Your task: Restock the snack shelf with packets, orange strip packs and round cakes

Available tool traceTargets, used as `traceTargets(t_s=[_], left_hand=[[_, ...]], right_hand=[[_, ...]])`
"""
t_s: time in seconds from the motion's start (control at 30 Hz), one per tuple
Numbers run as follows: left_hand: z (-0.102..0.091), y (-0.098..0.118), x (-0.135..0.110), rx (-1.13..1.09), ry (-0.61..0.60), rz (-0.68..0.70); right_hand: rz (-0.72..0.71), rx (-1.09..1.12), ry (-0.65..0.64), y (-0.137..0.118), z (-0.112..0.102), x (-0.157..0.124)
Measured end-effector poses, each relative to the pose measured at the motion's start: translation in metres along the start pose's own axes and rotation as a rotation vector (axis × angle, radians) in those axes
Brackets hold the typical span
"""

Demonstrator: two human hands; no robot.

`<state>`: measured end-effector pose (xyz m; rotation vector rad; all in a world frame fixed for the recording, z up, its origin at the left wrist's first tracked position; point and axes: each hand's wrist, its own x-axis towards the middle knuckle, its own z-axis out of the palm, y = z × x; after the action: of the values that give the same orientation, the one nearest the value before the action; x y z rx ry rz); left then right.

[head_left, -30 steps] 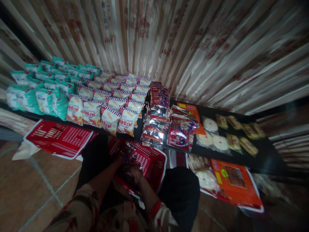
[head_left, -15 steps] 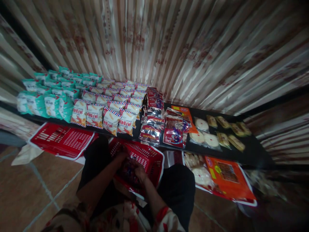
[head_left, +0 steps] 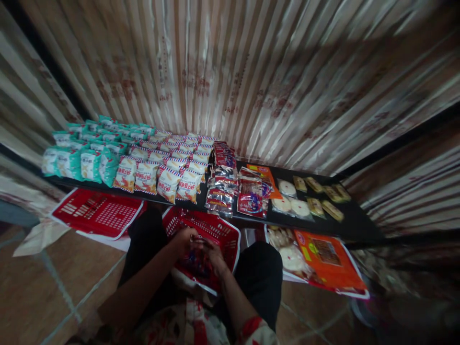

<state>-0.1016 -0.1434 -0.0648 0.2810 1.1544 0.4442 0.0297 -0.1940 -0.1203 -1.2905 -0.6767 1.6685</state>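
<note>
My left hand and my right hand meet over a red plastic basket that rests between my knees. Both are closed on a shiny red snack packet held just inside the basket. Beyond the basket a low black shelf carries rows of goods. Red and silver packets like the held one lie stacked in the shelf's middle, directly beyond my hands.
Teal bags and striped white snack bags fill the shelf's left half; round white cakes and yellowish wrapped pieces lie at the right. Another red basket lies at the left, a basket with orange packs at the right. Curtain behind.
The view has tilted up and pulled back, so the shelf looks smaller and farther. My hands have risen slightly in the basket, still closed together on the packet.
</note>
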Motion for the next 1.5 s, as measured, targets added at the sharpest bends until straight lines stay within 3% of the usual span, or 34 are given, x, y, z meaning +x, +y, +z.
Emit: traceTargets(t_s=[0.1,0.27,0.6,1.03,1.5], left_hand=[[0.006,0.009,-0.012,-0.045,0.008,0.054],[0.010,0.023,-0.025,-0.106,0.057,0.146],[0.011,0.036,-0.051,-0.155,0.088,0.322],[0.016,0.037,-0.066,-0.175,-0.033,0.491],[0.027,0.021,-0.064,0.117,0.170,0.736]], right_hand=[[0.020,0.054,0.053,-0.003,0.001,-0.005],[-0.034,0.118,0.025,-0.015,0.003,-0.014],[-0.229,-0.116,0.021,-0.043,0.015,-0.036],[-0.350,-0.276,0.142,-0.053,0.018,-0.038],[-0.379,-0.327,0.203,-0.062,0.010,-0.056]])
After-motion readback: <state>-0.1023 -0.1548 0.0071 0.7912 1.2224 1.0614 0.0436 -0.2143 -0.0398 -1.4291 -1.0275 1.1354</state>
